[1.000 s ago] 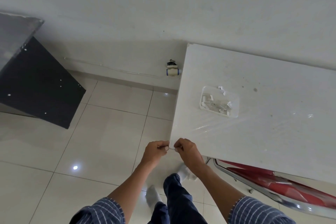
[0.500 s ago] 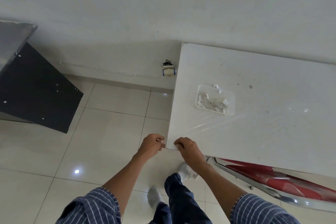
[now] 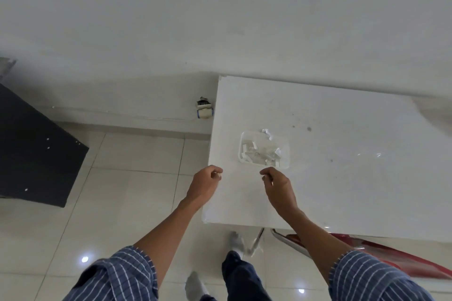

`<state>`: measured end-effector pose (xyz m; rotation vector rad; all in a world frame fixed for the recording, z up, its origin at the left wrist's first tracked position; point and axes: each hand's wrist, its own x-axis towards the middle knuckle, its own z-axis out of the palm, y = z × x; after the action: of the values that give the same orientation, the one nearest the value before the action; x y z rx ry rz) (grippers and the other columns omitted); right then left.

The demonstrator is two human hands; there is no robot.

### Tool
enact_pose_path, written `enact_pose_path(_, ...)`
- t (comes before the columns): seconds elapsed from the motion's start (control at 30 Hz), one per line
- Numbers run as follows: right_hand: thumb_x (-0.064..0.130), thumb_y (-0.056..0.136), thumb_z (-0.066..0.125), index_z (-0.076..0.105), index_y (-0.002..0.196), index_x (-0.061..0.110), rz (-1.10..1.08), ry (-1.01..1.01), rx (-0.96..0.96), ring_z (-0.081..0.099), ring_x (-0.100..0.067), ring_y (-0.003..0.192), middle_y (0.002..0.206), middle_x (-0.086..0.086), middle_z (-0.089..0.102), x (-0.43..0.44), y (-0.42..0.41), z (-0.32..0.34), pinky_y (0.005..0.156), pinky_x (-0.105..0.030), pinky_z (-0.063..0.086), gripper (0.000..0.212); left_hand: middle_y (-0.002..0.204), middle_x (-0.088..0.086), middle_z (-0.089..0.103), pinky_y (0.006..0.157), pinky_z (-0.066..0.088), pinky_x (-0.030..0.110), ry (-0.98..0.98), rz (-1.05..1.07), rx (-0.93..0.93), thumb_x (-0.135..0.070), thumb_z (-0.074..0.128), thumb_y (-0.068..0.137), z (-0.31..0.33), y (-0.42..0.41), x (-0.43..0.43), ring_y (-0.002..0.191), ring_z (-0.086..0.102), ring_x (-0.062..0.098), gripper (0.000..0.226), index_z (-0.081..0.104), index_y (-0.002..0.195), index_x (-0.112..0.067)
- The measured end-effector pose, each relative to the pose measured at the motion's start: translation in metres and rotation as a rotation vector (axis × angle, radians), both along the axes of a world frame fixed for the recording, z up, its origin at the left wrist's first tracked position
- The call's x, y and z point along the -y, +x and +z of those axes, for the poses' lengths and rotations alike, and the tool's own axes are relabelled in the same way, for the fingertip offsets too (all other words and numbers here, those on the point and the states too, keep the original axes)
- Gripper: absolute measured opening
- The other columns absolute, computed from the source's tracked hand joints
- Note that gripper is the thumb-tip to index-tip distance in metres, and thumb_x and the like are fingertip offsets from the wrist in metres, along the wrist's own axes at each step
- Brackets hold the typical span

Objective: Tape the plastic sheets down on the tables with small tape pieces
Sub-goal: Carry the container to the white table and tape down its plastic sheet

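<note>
Over the left end of a white rectangular bench point(image 3: 244, 98), head cam view, both bare forearms stretched fwd out of blue striped sleeves point(image 3: 127, 273). A clear glossy plastic sheet point(image 3: 342, 178) lay flat across the bench top, w/ glints toward its right side. The left hand point(image 3: 205, 184) hung at the bench's left edge, partly over the pale tiled floor point(image 3: 122, 203). Its grip was curled tight, thumb & forefinger pinching a small pale tape piece point(image 3: 217, 175). The right hand point(image 3: 277, 187) was above the sheet, just on the near side of a shallow clear plastic tray point(image 3: 242, 138) holding loose white tape strips point(image 3: 256, 154). Its grip was curled too, thumb tip against forefinger; couldn't tell whether anything sat between them. The 2 hands were apart from each other. Left of the bench stood a dark grey panel point(image 3: 36, 154). Under the bench's near edge showed part of a red chair point(image 3: 391, 259).
</note>
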<state>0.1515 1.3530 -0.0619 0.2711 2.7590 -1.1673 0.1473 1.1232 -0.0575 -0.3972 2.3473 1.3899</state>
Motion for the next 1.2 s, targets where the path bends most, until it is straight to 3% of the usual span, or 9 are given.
enact_pose_path(0.13, 0.01, 0.095, 0.049, 0.065, 0.102, 0.021, -0.005, 0.147, -0.07, 0.058, -0.018, 0.092, 0.096, 0.006, 0.067, -0.022, -0.033, 0.008, 0.069, -0.037, 0.052, 0.021, 0.1, -0.005, 0.067, 0.077, 0.053, 0.034, 0.022, -0.042, -0.015, -0.021, 0.047, 0.095, 0.007, -0.034, -0.028, 0.088, 0.065, 0.016, 0.025, 0.067, 0.109, -0.027)
enact_pose_path(0.3, 0.003, 0.087, 0.056, 0.068, 0.107, 0.016, 0.026, 0.406, -0.097, 0.052, -0.027, 0.098, 0.101, -0.005, 0.064, -0.042, -0.068, 0.005, 0.068, -0.034, 0.046, 0.027, 0.112, 0.001, 0.058, 0.079, 0.041, 0.024, -0.103, -0.068, -0.092, -0.019, 0.051, 0.097, 0.007, -0.076, -0.062, 0.099, 0.057, 0.014, 0.026, 0.065, 0.119, -0.023)
enact_pose_path(0.47, -0.004, 0.073, 0.069, 0.069, 0.109, 0.022, 0.105, 0.545, -0.065, 0.048, -0.028, 0.088, 0.093, -0.007, 0.052, -0.059, -0.097, -0.01, 0.066, -0.03, 0.044, 0.044, 0.123, 0.007, 0.049, 0.087, 0.051, 0.035, -0.213, -0.123, -0.055, -0.017, 0.053, 0.096, -0.001, -0.101, -0.082, 0.1, 0.06, 0.021, 0.036, 0.057, 0.131, -0.024)
enact_pose_path(0.63, 0.017, 0.067, 0.081, 0.066, 0.102, 0.02, 0.209, 0.651, -0.018, 0.047, -0.028, 0.089, 0.097, -0.008, 0.049, -0.07, -0.114, -0.021, 0.07, -0.032, 0.046, 0.039, 0.127, 0.009, 0.051, 0.091, 0.05, 0.038, -0.269, -0.129, -0.008, -0.01, 0.052, 0.094, -0.007, -0.111, -0.09, 0.116, 0.056, 0.025, 0.046, 0.05, 0.138, -0.02)
enact_pose_path(0.77, 0.035, 0.062, 0.087, 0.064, 0.094, 0.015, 0.25, 0.694, 0.02, 0.046, -0.03, 0.09, 0.099, -0.011, 0.05, -0.073, -0.119, -0.028, 0.073, -0.036, 0.047, 0.043, 0.126, 0.008, 0.052, 0.088, 0.049, 0.033, -0.294, -0.117, -0.02, -0.004, 0.047, 0.093, -0.009, -0.111, -0.091, 0.114, 0.056, 0.023, 0.048, 0.051, 0.138, -0.022)
enact_pose_path(0.97, 0.017, 0.06, 0.084, 0.061, 0.066, 0.017, 0.198, 0.684, -0.061, 0.049, -0.028, 0.078, 0.086, -0.008, 0.052, -0.071, -0.115, -0.03, 0.059, -0.034, 0.048, 0.024, 0.127, 0.008, 0.052, 0.087, 0.05, 0.033, -0.306, -0.112, -0.004, -0.01, 0.049, 0.095, -0.007, -0.113, -0.093, 0.113, 0.057, 0.023, 0.044, 0.052, 0.137, -0.022)
enact_pose_path(1.13, 0.018, 0.07, 0.076, 0.063, 0.075, 0.018, 0.141, 0.591, -0.118, 0.051, -0.024, 0.076, 0.082, -0.001, 0.056, -0.073, -0.109, -0.011, 0.061, -0.033, 0.046, 0.014, 0.121, 0.005, 0.054, 0.086, 0.051, 0.036, -0.449, -0.094, -0.118, -0.012, 0.05, 0.093, 0.003, -0.115, -0.103, 0.117, 0.047, 0.025, 0.034, 0.062, 0.123, -0.024)
enact_pose_path(1.2, 0.019, 0.073, 0.076, 0.063, 0.08, 0.019, 0.128, 0.528, -0.152, 0.053, -0.023, 0.078, 0.083, 0.001, 0.059, -0.074, -0.104, 0.0, 0.063, -0.032, 0.046, 0.015, 0.115, 0.001, 0.058, 0.085, 0.052, 0.035, -0.366, -0.104, -0.198, -0.013, 0.052, 0.093, 0.012, -0.117, -0.11, 0.113, 0.051, 0.021, 0.029, 0.066, 0.116, -0.024)
